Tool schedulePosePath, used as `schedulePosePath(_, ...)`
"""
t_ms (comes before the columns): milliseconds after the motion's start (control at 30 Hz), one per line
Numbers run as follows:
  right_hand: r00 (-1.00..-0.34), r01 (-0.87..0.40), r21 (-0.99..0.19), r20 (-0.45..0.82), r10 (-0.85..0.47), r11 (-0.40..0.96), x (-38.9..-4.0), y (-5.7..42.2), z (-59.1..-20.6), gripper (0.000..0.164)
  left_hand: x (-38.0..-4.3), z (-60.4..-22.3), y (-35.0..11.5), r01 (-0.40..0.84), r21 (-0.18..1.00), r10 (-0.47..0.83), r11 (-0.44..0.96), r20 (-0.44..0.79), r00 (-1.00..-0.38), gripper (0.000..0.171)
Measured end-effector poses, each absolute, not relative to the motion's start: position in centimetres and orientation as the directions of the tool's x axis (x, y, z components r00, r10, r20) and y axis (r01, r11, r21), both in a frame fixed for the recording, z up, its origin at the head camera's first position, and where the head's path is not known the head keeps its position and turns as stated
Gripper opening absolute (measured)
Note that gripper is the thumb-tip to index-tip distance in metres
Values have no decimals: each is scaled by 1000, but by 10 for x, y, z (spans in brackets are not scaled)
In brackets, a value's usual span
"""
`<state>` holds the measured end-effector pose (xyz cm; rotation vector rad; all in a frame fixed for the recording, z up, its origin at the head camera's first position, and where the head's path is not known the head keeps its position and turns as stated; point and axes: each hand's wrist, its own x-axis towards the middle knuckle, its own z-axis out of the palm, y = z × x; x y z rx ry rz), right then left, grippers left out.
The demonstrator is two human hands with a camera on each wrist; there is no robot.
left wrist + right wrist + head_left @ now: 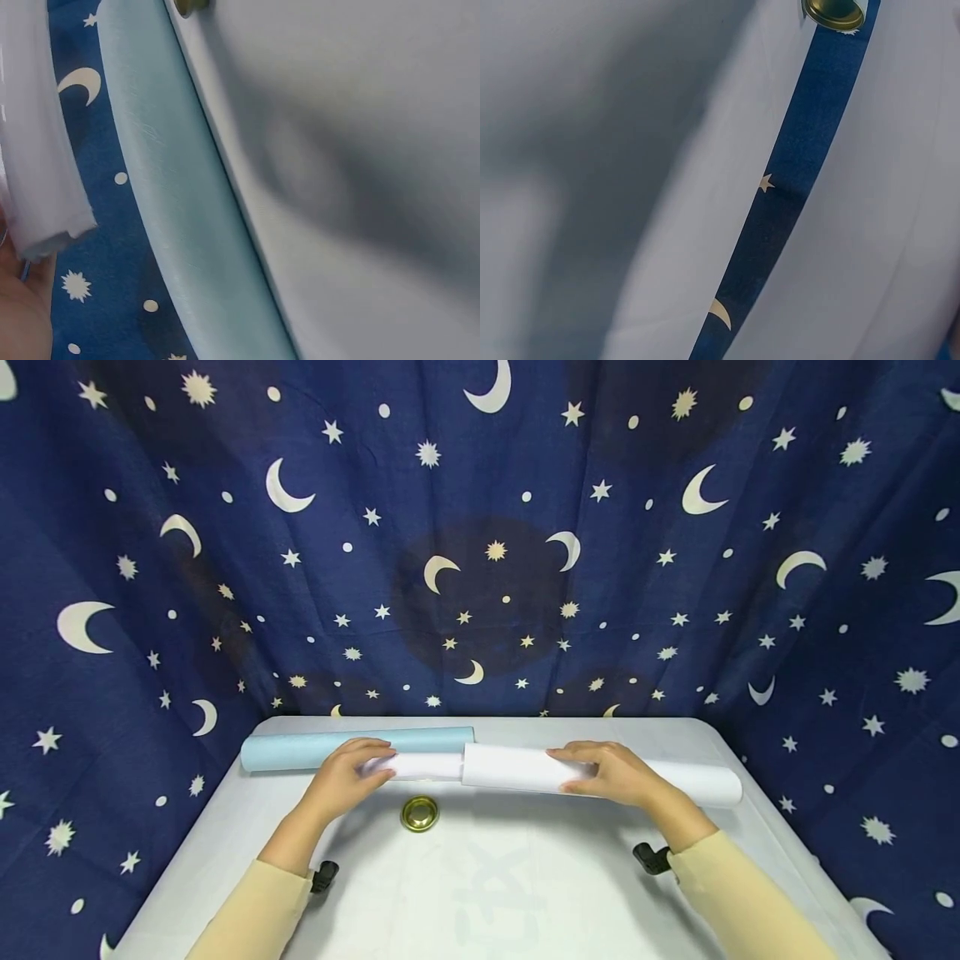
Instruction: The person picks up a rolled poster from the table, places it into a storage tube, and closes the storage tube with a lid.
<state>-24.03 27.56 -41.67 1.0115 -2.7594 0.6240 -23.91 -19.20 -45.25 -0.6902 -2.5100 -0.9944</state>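
My left hand (341, 781) grips the left end of a narrow white roll (427, 767), thumb below and fingers above. The narrow roll's right end meets the open end of a wider white paper roll (510, 767) and seems to sit inside it. Around the middle of the wider roll curls my right hand (615, 774). Both rolls are held level above the table. In the left wrist view, the narrow roll's end (52, 195) shows beside the hand. The wider roll (885, 187) fills the right side of the right wrist view.
Behind the narrow roll, a light blue roll (300, 750) lies along the back left of the white table (450, 877). A small round brass-coloured dish or lid (419, 813) rests in front of the rolls. A dark blue curtain (480, 485) with moons and stars hangs around the table.
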Motion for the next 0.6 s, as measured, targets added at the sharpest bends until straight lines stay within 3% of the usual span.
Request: schedulePosePath(600,-762,-648,-312,269,-589,695,-234,286,-413,60,-237,-467,-204,483,713,250,508,415,-875,38)
